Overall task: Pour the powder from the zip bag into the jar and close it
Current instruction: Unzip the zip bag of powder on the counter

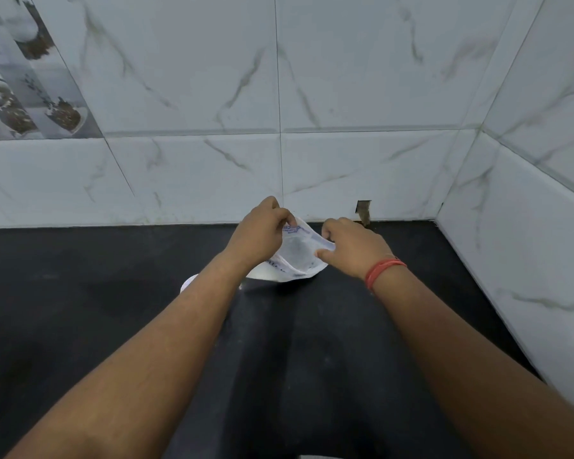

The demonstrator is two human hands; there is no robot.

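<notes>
A clear zip bag (297,253) with blue print and white powder in its bottom rests on the black counter near the back wall. My left hand (259,235) pinches the bag's top edge on the left. My right hand (352,248) pinches the top edge on the right, and the mouth looks pulled apart between them. A small white round thing (189,282), perhaps a lid, peeks out from behind my left forearm. The jar is not visible.
The black counter (80,309) runs left to right, with white marbled tile walls (345,94) behind and on the right side, meeting in a corner. A small chipped hole (363,210) sits at the wall's base. A red thread band is on my right wrist.
</notes>
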